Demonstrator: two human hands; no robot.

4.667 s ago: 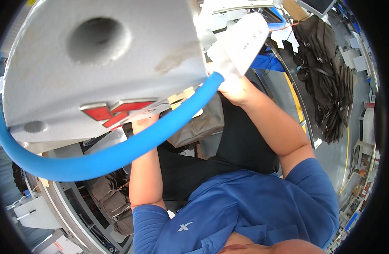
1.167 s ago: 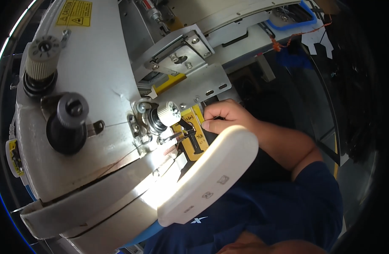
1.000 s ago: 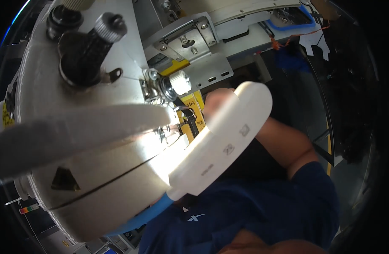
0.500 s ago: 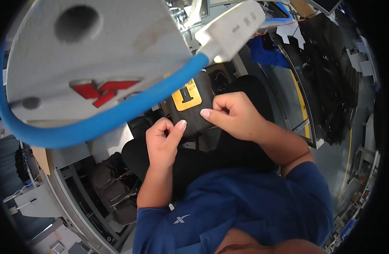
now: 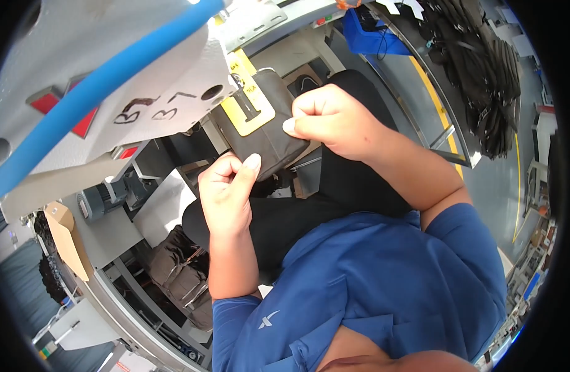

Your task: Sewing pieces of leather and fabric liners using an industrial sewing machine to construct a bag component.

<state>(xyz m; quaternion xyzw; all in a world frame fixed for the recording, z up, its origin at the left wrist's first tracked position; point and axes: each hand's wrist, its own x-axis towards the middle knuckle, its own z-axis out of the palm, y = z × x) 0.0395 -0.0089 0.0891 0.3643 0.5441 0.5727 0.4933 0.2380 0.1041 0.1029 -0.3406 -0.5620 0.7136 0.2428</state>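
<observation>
A dark grey fabric piece (image 5: 273,150) is stretched between my hands, beneath the machine head. My left hand (image 5: 226,193) is closed, thumb pressed over curled fingers, pinching its near left edge. On the opposite side my right hand (image 5: 335,121) pinches the right edge the same way. Over the fabric sits a yellow plate (image 5: 265,113) with rounded corners and a dark slot-like cutout. The machine head covers the plate's far left part and hides some of the fabric's left side.
Close above, at the upper left, looms the pale grey machine head (image 5: 167,80), crossed by a thick blue tube (image 5: 105,87). More dark fabric pieces (image 5: 179,270) hang at the lower left. At the right stand a blue bin (image 5: 375,38) and a heap of black goods (image 5: 477,80).
The whole view has shifted, so the machine head appears farther up and left and more of the plate and fabric shows. Both hands keep their pinch on the fabric.
</observation>
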